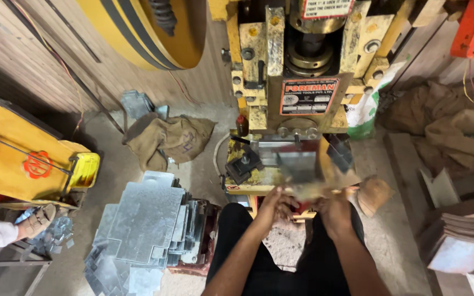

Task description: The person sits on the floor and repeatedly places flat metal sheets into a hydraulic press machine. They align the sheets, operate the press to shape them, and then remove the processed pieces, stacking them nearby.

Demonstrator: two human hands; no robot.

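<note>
Your left hand (274, 207) and right hand (333, 211) both grip a blurred metal sheet piece (298, 167) at twelve o'clock, just before the yellow press (297, 82). At nine o'clock, a red crate (207, 241) on the floor holds a stack of cut metal sheets (144, 225). A burlap sack (168, 140) lies at eleven.

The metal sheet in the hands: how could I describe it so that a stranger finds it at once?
Start at the big yellow press at the top. Just below its bed, the left hand and the right hand hold a grey metal sheet up before the machine. Unlike the flat sheets in the stack on the floor to the left, it is lifted and blurred.
</note>
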